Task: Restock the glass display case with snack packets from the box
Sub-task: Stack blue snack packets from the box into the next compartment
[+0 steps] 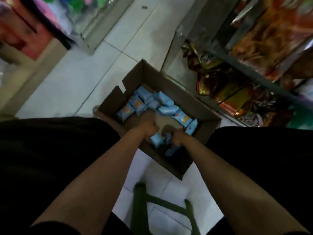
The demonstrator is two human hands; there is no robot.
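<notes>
Light-blue snack packets [169,110] lie loose in the open cardboard box [205,126] on the white tiled floor [71,85], most piled at the far side, a few at the near side under our hands. Left hand [149,123] is down inside the box, fingers curled on a packet [156,139] at its near edge, as far as the blur lets us see. Right hand [176,138] sits just beside it, touching blue packets; its fingers look bent but we cannot tell whether they grip. We count about 10 packets showing; exact count unclear. 1 box, flaps up. The glass display case [225,78] stands just right of the box, touching or nearly so, filled with orange, yellow and brown packets. A second case [91,31] is far left across the floor. Green stool legs [140,209] show below between our 2 forearms. Black-clad knees flank the box.
</notes>
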